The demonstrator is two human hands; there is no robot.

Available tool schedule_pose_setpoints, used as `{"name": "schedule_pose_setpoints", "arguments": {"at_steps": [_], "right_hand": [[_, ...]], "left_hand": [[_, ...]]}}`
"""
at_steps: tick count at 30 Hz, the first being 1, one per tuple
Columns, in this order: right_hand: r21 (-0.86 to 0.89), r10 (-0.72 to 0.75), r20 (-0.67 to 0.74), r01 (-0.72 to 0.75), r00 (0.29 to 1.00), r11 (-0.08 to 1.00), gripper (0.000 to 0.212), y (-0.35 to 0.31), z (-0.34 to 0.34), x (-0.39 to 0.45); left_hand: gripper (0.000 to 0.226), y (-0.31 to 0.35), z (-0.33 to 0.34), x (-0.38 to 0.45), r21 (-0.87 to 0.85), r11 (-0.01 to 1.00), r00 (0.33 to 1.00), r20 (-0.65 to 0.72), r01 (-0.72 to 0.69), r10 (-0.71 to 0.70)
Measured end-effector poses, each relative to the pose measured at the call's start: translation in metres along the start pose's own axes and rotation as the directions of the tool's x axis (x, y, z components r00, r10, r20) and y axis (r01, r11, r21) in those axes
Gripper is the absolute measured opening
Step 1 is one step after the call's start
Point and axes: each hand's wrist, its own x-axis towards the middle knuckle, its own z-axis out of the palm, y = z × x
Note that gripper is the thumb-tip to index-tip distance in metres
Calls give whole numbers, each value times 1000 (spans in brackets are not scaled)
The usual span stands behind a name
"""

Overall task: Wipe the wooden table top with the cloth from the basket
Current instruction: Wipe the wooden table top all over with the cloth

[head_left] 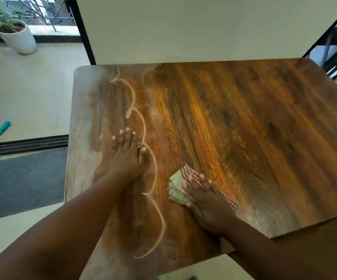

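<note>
The wooden table top (234,122) fills the middle of the view, glossy brown on the right and coated with pale dust on its left part. Curved pale ridges of dust (143,126) run down the table between the dusty and clean areas. My left hand (128,154) lies flat on the dusty left side, fingers straight. My right hand (204,199) presses flat on a folded cloth (178,186), red-and-white checked with a greenish part, near the front edge. The basket is out of view.
A white wall panel (193,27) stands right behind the table's far edge. On the floor to the left are a white plant pot (19,37), a teal-handled tool (3,128), a sliding-door track (28,144) and a dark mat (28,182).
</note>
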Motion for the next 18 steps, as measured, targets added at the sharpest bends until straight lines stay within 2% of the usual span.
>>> {"name": "schedule_pose_setpoints", "arguments": {"at_steps": [3,6,9,14,18], "right_hand": [[-36,61,-55,-63,997,997,55,-6,-7,45],[-44,101,-62,-104,993,994,57,-9,-7,59],[-12,137,-53,-138,989,990,58,-15,6,33],[-95,165,13,-163,986,982,63,-23,17,-13],[-133,123,-22,-125,992,983,61,-30,2,-11]], "left_hand": [[66,1,5,1,-37,997,998,-3,-70,70],[67,0,5,3,-55,996,997,-11,-74,74],[68,-1,4,3,-63,996,998,3,-59,60],[80,0,5,4,-71,996,999,27,-44,46],[92,1,7,4,-52,998,999,36,-35,37]]}}
